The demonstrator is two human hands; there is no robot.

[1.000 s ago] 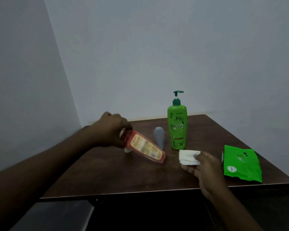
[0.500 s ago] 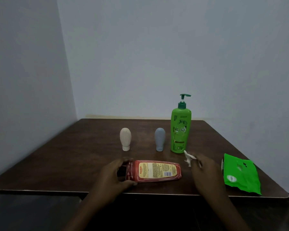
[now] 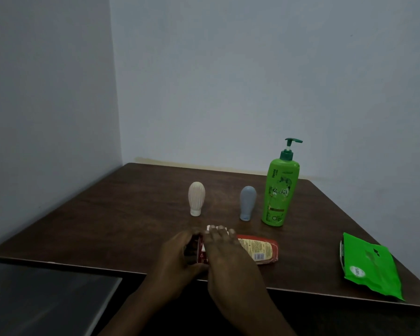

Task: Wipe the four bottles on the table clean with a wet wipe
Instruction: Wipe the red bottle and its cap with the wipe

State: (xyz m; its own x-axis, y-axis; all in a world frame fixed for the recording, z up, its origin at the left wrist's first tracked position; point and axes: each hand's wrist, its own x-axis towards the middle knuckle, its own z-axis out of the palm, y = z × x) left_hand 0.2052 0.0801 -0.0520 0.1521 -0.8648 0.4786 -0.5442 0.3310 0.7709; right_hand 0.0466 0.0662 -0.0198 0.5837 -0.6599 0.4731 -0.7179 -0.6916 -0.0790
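Observation:
A red bottle with a yellow label lies on its side near the front of the brown table. My left hand grips its cap end. My right hand lies over the bottle's left part and presses a white wet wipe onto it; only a corner of the wipe shows past my fingertips. Behind stand a cream bottle, a grey bottle and a tall green pump bottle, all upright and untouched.
A green wet-wipe pack lies flat at the table's front right corner. Walls close the table in on the left and behind. The table's front edge runs just under my wrists.
My right hand with the wipe has moved left from beside the bottle's base onto the bottle near its cap. My left hand keeps its hold on the cap end.

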